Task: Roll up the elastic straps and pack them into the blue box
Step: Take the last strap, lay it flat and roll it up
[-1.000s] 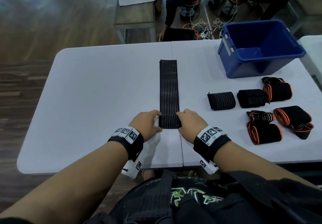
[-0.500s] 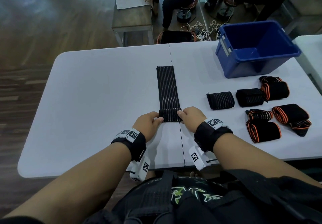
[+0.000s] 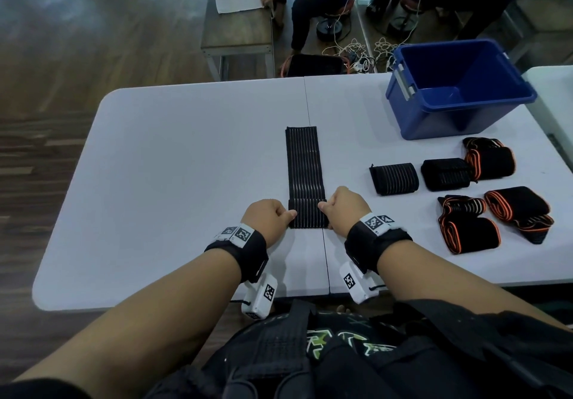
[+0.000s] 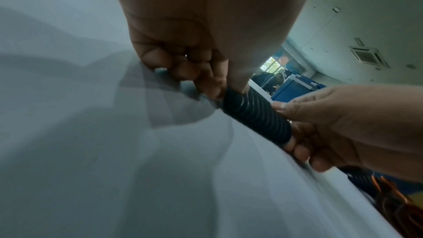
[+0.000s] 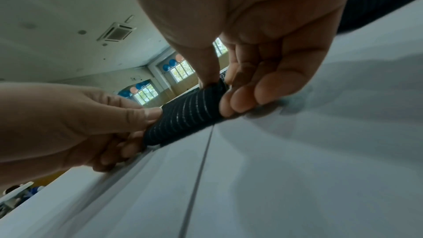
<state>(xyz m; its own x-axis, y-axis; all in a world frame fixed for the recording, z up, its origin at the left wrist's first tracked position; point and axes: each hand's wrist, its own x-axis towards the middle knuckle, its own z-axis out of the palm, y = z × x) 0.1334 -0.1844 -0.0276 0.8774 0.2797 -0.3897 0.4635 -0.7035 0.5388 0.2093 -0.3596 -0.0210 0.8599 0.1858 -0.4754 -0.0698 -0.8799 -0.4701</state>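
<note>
Left hand (image 3: 267, 219) and right hand (image 3: 346, 212) pinching half-rolled strap (image 3: 305, 181)

Looks like some big hall or classroom: wood floor (image 3: 93, 41), folding table (image 3: 186, 150), ceiling AC vent (image 5: 115, 32), balloons (image 5: 170, 62) over windows, tangled cables (image 3: 356, 51).

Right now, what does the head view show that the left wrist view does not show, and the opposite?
Only the head view shows the flat part of the striped strap stretching away on the table, and the two black rolls at the right. Only the left wrist view shows the left hand's curled fingers from below, the thumb pressing the roll's end, and the ceiling. Both show the two hands pinching the roll's ends, the right hand, the blue box and the orange-edged straps.
</note>
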